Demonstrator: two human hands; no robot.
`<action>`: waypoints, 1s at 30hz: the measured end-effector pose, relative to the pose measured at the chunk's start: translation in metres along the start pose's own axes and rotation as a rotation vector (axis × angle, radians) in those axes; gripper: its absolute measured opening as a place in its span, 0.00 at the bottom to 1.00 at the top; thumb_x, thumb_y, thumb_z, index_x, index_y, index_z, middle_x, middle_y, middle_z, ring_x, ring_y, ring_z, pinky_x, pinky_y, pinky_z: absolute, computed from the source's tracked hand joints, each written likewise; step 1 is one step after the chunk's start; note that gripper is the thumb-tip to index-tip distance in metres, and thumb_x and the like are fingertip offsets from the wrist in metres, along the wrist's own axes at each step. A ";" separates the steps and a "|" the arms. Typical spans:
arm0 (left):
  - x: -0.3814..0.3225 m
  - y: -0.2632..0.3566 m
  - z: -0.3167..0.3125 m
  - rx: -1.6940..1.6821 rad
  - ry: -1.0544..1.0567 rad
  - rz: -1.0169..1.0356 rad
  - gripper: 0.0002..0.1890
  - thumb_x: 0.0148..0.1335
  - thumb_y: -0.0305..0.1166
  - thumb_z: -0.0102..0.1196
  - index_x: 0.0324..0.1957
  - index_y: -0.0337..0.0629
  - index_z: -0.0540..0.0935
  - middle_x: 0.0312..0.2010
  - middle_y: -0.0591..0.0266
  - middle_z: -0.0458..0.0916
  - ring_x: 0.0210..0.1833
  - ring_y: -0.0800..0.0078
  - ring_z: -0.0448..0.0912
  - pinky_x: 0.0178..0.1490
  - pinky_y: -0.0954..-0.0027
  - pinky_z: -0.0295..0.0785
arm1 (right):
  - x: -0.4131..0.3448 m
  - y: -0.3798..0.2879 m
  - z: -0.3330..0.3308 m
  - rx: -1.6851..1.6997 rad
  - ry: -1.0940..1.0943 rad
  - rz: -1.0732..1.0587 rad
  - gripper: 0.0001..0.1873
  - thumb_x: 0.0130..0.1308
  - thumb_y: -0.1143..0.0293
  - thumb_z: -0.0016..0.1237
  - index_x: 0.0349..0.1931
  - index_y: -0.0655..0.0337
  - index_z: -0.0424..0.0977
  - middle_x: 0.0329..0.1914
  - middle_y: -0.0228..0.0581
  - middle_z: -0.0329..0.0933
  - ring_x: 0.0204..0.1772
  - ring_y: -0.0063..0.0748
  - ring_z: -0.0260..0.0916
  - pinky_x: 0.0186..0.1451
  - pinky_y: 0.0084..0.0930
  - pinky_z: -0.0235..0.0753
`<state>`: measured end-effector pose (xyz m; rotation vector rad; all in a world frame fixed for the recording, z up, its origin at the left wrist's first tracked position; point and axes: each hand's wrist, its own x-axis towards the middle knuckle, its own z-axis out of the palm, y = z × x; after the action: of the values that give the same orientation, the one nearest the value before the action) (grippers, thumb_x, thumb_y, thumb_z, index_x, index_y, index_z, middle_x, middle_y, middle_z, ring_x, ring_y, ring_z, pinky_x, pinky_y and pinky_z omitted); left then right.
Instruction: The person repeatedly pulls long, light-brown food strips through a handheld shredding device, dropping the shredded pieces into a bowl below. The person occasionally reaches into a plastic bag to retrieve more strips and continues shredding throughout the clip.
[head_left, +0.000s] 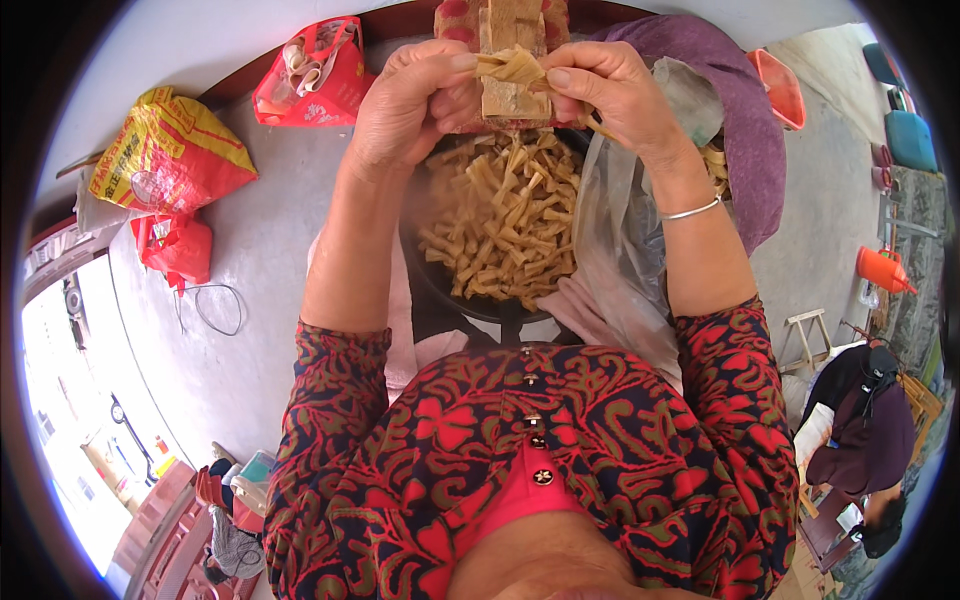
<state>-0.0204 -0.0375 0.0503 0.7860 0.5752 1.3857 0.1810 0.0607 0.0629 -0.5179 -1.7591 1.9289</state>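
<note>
Between my two hands a pale tan strip of dried leaf-like material (514, 67) is pulled across, folded or knotted in its middle. My left hand (416, 94) pinches one end with thumb and fingers. The other end is gripped in my right hand (611, 94), and a thin tail hangs below those fingers. Just beneath the strip lies a worn wooden block (510, 105) on red patterned padding (454, 30). Many short folded pieces of similar tan material (510, 225) fill a dark round basin (420, 262) in front of my body.
A clear plastic bag (619, 247) and pink cloth (585, 311) lie beside the basin. Purple fabric (754, 165) partly covers more strips at right. Red bags (311, 82) and a yellow-red sack (172, 154) stand left. Another person (862, 427) is at far right, near a wooden frame (806, 337).
</note>
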 end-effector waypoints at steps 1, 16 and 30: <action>0.001 0.000 0.000 0.059 0.018 -0.008 0.17 0.63 0.35 0.49 0.18 0.45 0.65 0.11 0.71 0.58 0.13 0.79 0.57 0.18 0.78 0.51 | 0.000 -0.006 0.003 -0.009 0.019 0.025 0.08 0.66 0.70 0.51 0.34 0.66 0.79 0.17 0.22 0.65 0.19 0.10 0.55 0.21 0.11 0.54; -0.003 0.009 -0.005 0.938 0.029 0.074 0.15 0.60 0.41 0.58 0.33 0.36 0.79 0.24 0.68 0.76 0.30 0.79 0.73 0.37 0.76 0.68 | -0.005 -0.002 -0.020 -0.314 0.001 -0.115 0.10 0.65 0.69 0.52 0.27 0.64 0.75 0.19 0.19 0.64 0.22 0.09 0.53 0.23 0.13 0.54; 0.015 -0.012 -0.014 1.379 0.028 -0.018 0.12 0.64 0.38 0.53 0.39 0.39 0.78 0.20 0.60 0.71 0.22 0.72 0.68 0.30 0.68 0.67 | 0.008 0.005 -0.018 -0.663 0.124 -0.108 0.11 0.63 0.69 0.51 0.25 0.66 0.74 0.14 0.24 0.63 0.21 0.13 0.57 0.24 0.19 0.57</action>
<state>-0.0222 -0.0211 0.0335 1.8112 1.5928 0.8261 0.1848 0.0798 0.0566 -0.7238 -2.2705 1.1794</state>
